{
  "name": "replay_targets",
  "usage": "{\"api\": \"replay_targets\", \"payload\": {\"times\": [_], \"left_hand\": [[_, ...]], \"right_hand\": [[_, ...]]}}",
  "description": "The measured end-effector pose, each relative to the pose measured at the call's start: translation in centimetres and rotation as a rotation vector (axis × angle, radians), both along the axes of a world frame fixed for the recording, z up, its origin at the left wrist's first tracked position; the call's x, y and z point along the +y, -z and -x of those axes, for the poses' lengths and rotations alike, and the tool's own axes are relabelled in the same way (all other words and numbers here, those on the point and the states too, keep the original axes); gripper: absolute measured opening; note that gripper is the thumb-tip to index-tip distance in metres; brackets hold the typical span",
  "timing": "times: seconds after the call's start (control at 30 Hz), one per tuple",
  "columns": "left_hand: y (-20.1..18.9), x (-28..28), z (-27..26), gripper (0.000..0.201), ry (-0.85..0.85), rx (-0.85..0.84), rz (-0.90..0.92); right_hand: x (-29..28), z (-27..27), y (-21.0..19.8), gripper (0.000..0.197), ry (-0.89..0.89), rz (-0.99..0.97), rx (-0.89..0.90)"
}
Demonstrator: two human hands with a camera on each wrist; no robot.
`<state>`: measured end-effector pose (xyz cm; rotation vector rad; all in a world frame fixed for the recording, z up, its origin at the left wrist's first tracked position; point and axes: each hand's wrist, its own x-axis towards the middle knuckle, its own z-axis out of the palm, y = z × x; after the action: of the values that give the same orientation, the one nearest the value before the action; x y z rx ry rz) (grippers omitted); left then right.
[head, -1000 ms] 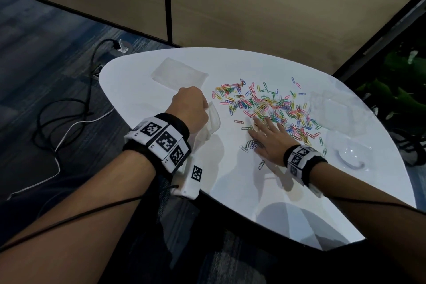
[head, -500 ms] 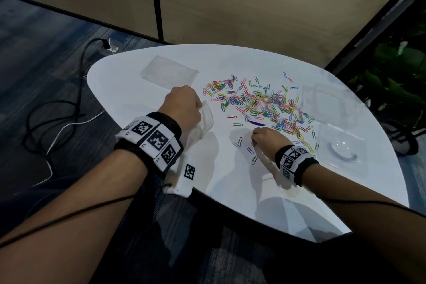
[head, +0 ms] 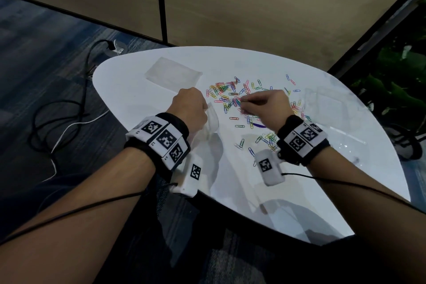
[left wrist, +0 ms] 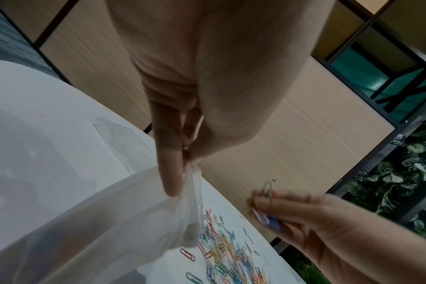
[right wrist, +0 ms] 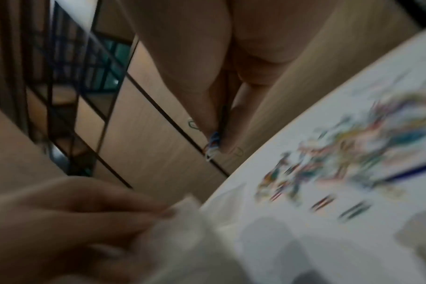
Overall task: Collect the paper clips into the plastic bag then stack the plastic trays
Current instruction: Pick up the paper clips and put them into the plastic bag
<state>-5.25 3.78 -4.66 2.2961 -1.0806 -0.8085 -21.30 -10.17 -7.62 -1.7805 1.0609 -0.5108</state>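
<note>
My left hand (head: 191, 108) pinches the rim of a clear plastic bag (head: 211, 122) (left wrist: 124, 221) and holds it up over the white table (head: 230, 180). My right hand (head: 265, 106), raised above the table just right of the bag, pinches a few paper clips (left wrist: 268, 217) (right wrist: 213, 146) between its fingertips. Many coloured paper clips (head: 232, 94) lie scattered on the table behind and under that hand. Clear plastic trays lie flat: one (head: 173, 74) at the far left, others (head: 327, 108) at the right.
The table's dark front edge (head: 230, 212) curves close to me. Cables (head: 57, 122) lie on the carpet to the left. Beige partition panels (head: 253, 7) stand behind the table and plants (head: 391, 90) at the right.
My right hand has closed on some clips, lifted off the table and moved left toward the bag. My left hand keeps its hold on the bag.
</note>
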Motion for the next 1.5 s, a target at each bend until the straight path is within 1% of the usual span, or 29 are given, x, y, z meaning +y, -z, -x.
{"api": "replay_targets", "payload": {"times": [0.07,0.1,0.13,0.2,0.3,0.37,0.43,0.47,0.5,0.53,0.57,0.6,0.63,0.67,0.73,0.77,0.83,0.9,0.97,1.07,1.13,1.2,1.27,1.33,1.4,1.43,1.5], "left_hand": [[0.1,-0.1,0.1,0.034,-0.005,0.006,0.007],[0.1,-0.1,0.1,0.033,-0.005,0.006,0.012],[0.1,-0.1,0.2,0.031,-0.005,0.005,0.016],[0.0,-0.1,0.2,0.026,-0.007,0.001,0.026],[0.0,-0.1,0.1,0.024,-0.035,0.014,0.037],[0.0,0.0,0.0,0.027,-0.050,0.015,0.043],[0.0,0.1,-0.1,0.029,-0.050,0.017,0.048],[0.0,0.2,-0.2,0.030,-0.048,0.022,0.049],[0.0,0.2,-0.2,0.030,-0.043,0.025,0.049],[0.0,0.3,-0.3,0.031,-0.040,0.023,0.047],[0.0,0.3,-0.4,0.031,-0.037,0.020,0.045],[0.0,0.3,-0.5,0.031,-0.036,0.017,0.042],[-0.1,0.3,-0.6,0.031,-0.037,0.016,0.037],[-0.1,0.3,-0.6,0.031,-0.038,0.014,0.034],[-0.2,0.2,-0.5,0.030,-0.033,0.006,0.031],[-0.3,0.2,-0.5,0.030,-0.027,0.002,0.030],[-0.2,0.1,-0.4,0.031,-0.015,0.001,0.021],[-0.1,0.1,-0.2,0.032,-0.005,0.001,0.010],[-0.1,0.1,0.0,0.032,-0.002,0.005,0.006],[-0.2,0.0,0.2,0.032,0.005,-0.006,0.001],[-0.2,0.0,0.4,0.033,0.011,-0.012,-0.002],[-0.1,-0.1,0.5,0.035,0.017,-0.010,-0.002],[0.0,-0.2,0.6,0.036,0.020,-0.007,-0.006],[0.1,-0.4,0.6,0.035,0.019,-0.011,-0.012],[0.0,-0.6,0.7,0.034,0.025,-0.013,-0.015],[-0.1,-0.7,0.8,0.034,0.029,-0.014,-0.015],[-0.1,-1.1,1.2,0.033,0.042,-0.020,-0.017]], "right_hand": [[1.9,-1.9,0.3,0.012,-0.070,-0.147,-0.097],[2.9,-2.8,0.5,0.010,-0.086,-0.175,-0.111],[3.6,-3.6,1.0,0.007,-0.093,-0.170,-0.104],[4.4,-4.6,1.9,0.004,-0.130,-0.099,-0.030],[4.4,-4.8,2.2,0.013,-0.244,-0.061,0.068],[3.7,-4.6,1.9,0.013,-0.209,-0.066,0.035],[2.2,-3.9,1.9,0.014,-0.097,-0.095,-0.046],[1.2,-3.6,2.2,0.015,-0.044,-0.069,-0.043],[0.2,-3.2,2.7,0.018,-0.015,0.000,0.025],[-0.7,-2.9,3.6,0.022,-0.037,0.097,0.159],[-1.2,-2.6,4.4,0.028,-0.114,0.193,0.349],[-1.4,-2.4,5.5,0.036,-0.237,0.255,0.540],[-1.3,-2.2,6.7,0.043,-0.382,0.277,0.691],[-1.0,-1.9,7.9,0.049,-0.520,0.298,0.789],[0.0,-0.5,9.9,0.057,-0.742,0.423,0.882],[0.7,0.7,10.6,0.061,-0.821,0.512,0.910],[2.0,3.8,11.5,0.071,-0.921,0.651,0.961],[2.7,7.0,11.7,0.077,-0.965,0.737,0.984],[2.0,9.4,11.7,0.080,-0.968,0.805,1.020],[-0.7,11.2,11.8,0.074,-0.870,0.854,1.086],[-2.1,11.9,11.4,0.070,-0.777,0.816,1.156],[-2.8,12.3,11.3,0.065,-0.703,0.720,1.189],[-2.9,12.1,11.8,0.059,-0.669,0.662,1.169],[-3.0,11.7,12.2,0.064,-0.648,0.645,1.131],[-3.2,11.3,12.3,0.066,-0.630,0.698,1.062],[-3.3,11.1,12.2,0.060,-0.624,0.745,1.029],[-3.5,10.6,11.8,0.034,-0.587,0.789,0.959]]}}
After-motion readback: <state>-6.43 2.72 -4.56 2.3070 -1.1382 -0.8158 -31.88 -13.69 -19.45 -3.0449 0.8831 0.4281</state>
